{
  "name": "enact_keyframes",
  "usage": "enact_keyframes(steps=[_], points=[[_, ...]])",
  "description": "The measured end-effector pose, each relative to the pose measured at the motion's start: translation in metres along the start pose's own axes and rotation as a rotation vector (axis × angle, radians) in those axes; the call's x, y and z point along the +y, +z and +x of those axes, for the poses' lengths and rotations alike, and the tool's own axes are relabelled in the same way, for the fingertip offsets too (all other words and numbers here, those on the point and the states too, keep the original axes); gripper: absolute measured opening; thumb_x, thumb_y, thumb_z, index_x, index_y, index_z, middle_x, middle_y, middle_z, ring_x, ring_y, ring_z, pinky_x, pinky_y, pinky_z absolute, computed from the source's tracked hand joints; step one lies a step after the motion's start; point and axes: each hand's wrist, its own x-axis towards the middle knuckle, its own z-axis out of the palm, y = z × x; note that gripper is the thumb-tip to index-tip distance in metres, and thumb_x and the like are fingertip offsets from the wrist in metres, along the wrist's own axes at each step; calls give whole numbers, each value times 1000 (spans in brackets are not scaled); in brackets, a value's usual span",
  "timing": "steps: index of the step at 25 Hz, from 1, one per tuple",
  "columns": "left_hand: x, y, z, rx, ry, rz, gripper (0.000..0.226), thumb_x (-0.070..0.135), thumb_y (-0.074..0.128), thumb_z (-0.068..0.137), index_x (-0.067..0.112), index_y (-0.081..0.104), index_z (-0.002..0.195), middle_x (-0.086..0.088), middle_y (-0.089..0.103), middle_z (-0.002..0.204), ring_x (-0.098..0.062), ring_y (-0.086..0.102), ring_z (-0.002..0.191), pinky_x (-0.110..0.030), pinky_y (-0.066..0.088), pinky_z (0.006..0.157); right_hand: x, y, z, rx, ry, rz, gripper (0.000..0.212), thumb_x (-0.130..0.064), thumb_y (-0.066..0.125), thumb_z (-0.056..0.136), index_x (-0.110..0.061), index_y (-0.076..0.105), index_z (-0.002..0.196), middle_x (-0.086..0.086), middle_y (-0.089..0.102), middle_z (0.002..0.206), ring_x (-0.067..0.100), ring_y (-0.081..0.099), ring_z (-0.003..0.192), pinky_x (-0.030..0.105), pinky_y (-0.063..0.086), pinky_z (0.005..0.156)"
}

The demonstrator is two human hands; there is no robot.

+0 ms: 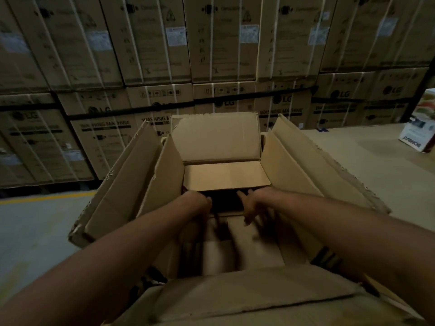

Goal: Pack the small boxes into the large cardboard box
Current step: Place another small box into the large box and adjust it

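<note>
Near flap of the large cardboard box (235,297) sits under my view, both forearms reaching in past it.
I see the small box (226,176) against the far wall inside, long axis running left to right, just beyond both grips. The right grip (250,208) is released, fingers spread and blurred; the left grip (203,201) folds out of sight, so I cannot tell its state.

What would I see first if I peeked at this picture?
Two bare arms reach into the big open cardboard box in the middle, with the left hand and right hand on either side of something dark inside. A paler small box lies at the far end. Behind it all rises a wall of stacked washing machine cartons.
</note>
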Motion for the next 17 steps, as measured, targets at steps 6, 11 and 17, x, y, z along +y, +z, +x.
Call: enact_keyframes(steps=[6, 11, 17], points=[[-55, -31, 31, 381, -188, 18, 109, 50, 72, 87, 21, -1, 163, -9, 6, 169, -38, 24, 149, -56, 36, 111, 23, -44, 16, 701, 26, -27, 106, -41, 72, 86, -27, 2, 164, 13, 13, 167, 37, 28, 145, 65, 29, 114], [-101, -33, 63, 464, -338, -29, 83, 41, 60, 95, 27, 11, 161, -17, 15, 166, -39, 24, 149, -51, 30, 115, 54, -89, 61, 590, 32, 90, 107, -29, 71, 90, -33, -6, 164, 5, -15, 171, 34, 4, 157, 60, 21, 122], [-117, -13, 91, 528, -293, 41, 61, 44, 50, 99, 30, 28, 153, -7, 55, 142, -31, 46, 135, -51, 26, 116, 58, -70, 102, 492, 77, -50, 108, -25, 68, 92, -23, -13, 164, 14, -21, 169, 29, 1, 159, 48, 18, 124]])
